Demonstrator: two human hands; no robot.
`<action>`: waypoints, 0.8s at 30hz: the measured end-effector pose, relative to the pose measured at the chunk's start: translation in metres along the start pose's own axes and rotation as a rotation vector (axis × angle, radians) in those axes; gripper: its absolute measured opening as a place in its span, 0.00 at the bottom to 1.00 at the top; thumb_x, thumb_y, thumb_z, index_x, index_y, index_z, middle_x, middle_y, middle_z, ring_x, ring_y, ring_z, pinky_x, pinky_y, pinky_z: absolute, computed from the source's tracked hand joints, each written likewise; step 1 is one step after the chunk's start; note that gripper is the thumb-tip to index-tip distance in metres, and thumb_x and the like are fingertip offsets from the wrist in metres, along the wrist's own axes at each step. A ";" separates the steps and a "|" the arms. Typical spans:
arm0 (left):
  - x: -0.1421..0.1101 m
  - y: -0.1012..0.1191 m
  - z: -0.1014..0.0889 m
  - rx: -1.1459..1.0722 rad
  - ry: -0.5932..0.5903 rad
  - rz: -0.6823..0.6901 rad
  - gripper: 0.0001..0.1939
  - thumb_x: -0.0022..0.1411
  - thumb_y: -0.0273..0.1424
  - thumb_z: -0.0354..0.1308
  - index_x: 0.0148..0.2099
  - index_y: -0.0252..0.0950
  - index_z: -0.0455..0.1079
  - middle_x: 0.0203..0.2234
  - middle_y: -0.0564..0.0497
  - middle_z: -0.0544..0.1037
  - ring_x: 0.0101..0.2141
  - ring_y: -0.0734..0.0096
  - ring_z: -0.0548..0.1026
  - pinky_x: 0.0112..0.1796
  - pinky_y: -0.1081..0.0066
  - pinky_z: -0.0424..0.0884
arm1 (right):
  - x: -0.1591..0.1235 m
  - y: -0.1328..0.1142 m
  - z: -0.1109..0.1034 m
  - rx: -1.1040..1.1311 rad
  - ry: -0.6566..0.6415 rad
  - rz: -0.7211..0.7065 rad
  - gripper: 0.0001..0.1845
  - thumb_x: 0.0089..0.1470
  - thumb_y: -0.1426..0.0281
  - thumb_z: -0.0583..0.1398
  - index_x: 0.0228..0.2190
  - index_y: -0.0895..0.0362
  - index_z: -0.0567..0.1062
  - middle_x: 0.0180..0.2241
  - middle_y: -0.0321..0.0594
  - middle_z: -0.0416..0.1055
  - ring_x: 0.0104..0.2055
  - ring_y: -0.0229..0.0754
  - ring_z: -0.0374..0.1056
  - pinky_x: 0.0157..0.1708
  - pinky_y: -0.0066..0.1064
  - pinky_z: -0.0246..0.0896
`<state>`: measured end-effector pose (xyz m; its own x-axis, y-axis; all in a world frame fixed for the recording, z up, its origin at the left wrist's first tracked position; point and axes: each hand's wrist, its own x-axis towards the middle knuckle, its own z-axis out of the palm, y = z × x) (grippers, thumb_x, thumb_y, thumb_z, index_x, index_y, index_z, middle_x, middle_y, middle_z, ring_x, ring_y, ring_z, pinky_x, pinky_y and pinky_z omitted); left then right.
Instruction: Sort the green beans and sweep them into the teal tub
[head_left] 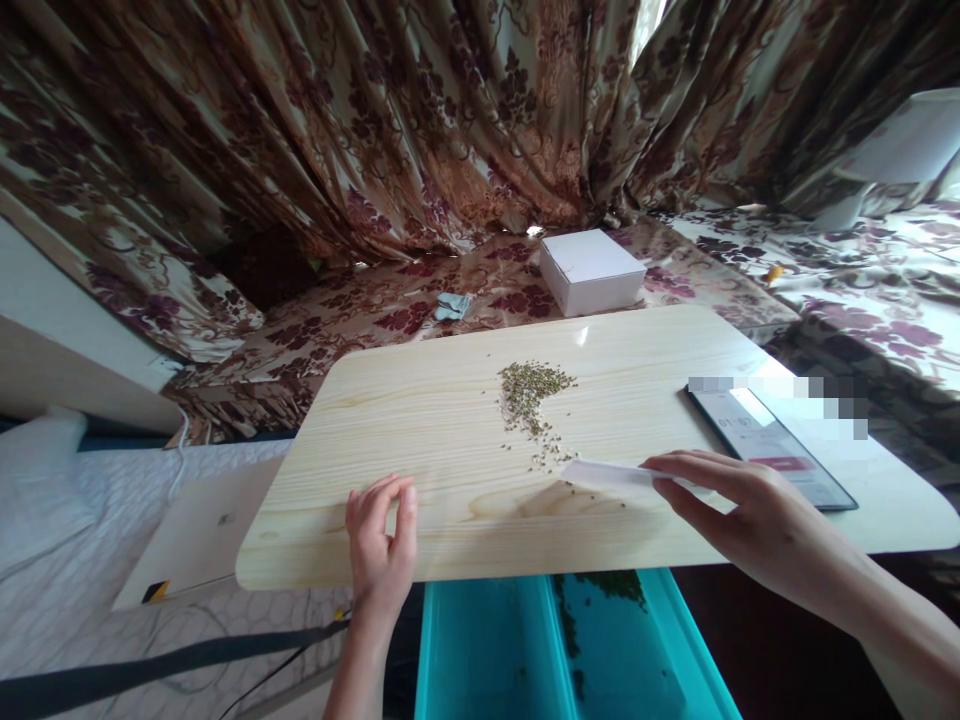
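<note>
My right hand (739,500) pinches one end of a thin, flat white strip (611,474), which may be card or plastic. The strip's far end points left and touches or nearly touches the trailing edge of a loose pile of small green beans (529,388), which look like mung beans. They lie on a pale wooden tabletop (390,420), with several stray beans around the strip. Over the table's front edge at left, my left hand (382,530) is loosely curled, thumb tip close to the index finger, with nothing visible in it.
Below the front edge sits a turquoise divided bin (487,640), with green bits in its right compartment. A tablet (780,450) lies at the table's right. Behind the table are a white box (592,270) and a small light-blue cloth (452,306). Patterned curtains (420,120) hang beyond.
</note>
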<state>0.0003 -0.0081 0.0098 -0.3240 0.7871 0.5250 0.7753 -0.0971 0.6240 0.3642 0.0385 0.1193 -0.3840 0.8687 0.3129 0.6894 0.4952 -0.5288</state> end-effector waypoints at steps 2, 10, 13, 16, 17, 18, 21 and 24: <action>0.000 0.000 0.000 0.002 -0.005 -0.004 0.12 0.69 0.41 0.52 0.41 0.42 0.74 0.41 0.48 0.81 0.49 0.58 0.76 0.62 0.51 0.54 | 0.000 0.001 -0.001 -0.001 -0.008 0.010 0.15 0.62 0.66 0.56 0.39 0.53 0.83 0.38 0.42 0.84 0.33 0.45 0.80 0.26 0.29 0.75; 0.000 0.003 -0.001 -0.005 -0.002 -0.010 0.13 0.69 0.41 0.52 0.41 0.42 0.74 0.40 0.47 0.81 0.48 0.59 0.76 0.61 0.53 0.57 | 0.000 0.000 -0.002 0.007 0.007 0.052 0.16 0.62 0.64 0.56 0.39 0.53 0.83 0.38 0.44 0.84 0.32 0.46 0.80 0.22 0.29 0.73; 0.000 0.003 -0.001 0.000 -0.004 -0.009 0.13 0.69 0.41 0.52 0.41 0.41 0.74 0.40 0.47 0.81 0.48 0.58 0.76 0.62 0.52 0.56 | 0.001 0.000 -0.002 0.031 -0.021 0.038 0.15 0.62 0.65 0.56 0.39 0.54 0.83 0.40 0.44 0.84 0.34 0.45 0.80 0.21 0.27 0.73; 0.000 0.004 -0.001 -0.007 -0.001 -0.011 0.13 0.69 0.41 0.52 0.41 0.42 0.74 0.39 0.47 0.81 0.48 0.58 0.76 0.60 0.53 0.59 | 0.001 0.001 -0.001 0.016 -0.016 0.034 0.15 0.62 0.65 0.56 0.40 0.55 0.83 0.39 0.44 0.84 0.32 0.44 0.80 0.23 0.28 0.73; 0.000 0.004 -0.002 -0.011 -0.001 -0.011 0.12 0.69 0.41 0.52 0.41 0.42 0.74 0.39 0.47 0.81 0.48 0.58 0.75 0.59 0.53 0.60 | 0.002 0.001 -0.001 0.009 -0.009 0.036 0.16 0.62 0.65 0.56 0.40 0.55 0.83 0.39 0.44 0.84 0.32 0.44 0.80 0.23 0.28 0.73; 0.000 0.005 -0.002 -0.013 -0.002 -0.010 0.12 0.69 0.41 0.52 0.41 0.42 0.74 0.39 0.47 0.81 0.48 0.59 0.75 0.59 0.54 0.61 | 0.002 0.001 -0.001 0.003 -0.005 0.037 0.16 0.63 0.65 0.56 0.40 0.55 0.83 0.39 0.44 0.84 0.31 0.44 0.80 0.22 0.28 0.73; 0.001 0.005 -0.002 -0.014 -0.002 -0.004 0.12 0.69 0.41 0.52 0.41 0.42 0.74 0.39 0.47 0.81 0.48 0.59 0.76 0.58 0.54 0.62 | 0.000 0.001 -0.002 0.010 -0.017 0.031 0.16 0.63 0.65 0.56 0.40 0.55 0.83 0.39 0.44 0.84 0.33 0.45 0.80 0.24 0.29 0.74; 0.001 0.005 -0.002 -0.013 0.001 0.000 0.12 0.69 0.40 0.52 0.41 0.42 0.74 0.40 0.47 0.81 0.48 0.59 0.76 0.59 0.54 0.61 | -0.002 0.000 -0.003 0.028 -0.032 0.027 0.15 0.62 0.65 0.56 0.39 0.53 0.83 0.39 0.43 0.84 0.34 0.46 0.80 0.26 0.29 0.75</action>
<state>0.0025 -0.0092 0.0142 -0.3242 0.7867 0.5253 0.7682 -0.1050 0.6315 0.3669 0.0363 0.1207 -0.3855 0.8814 0.2728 0.6826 0.4714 -0.5585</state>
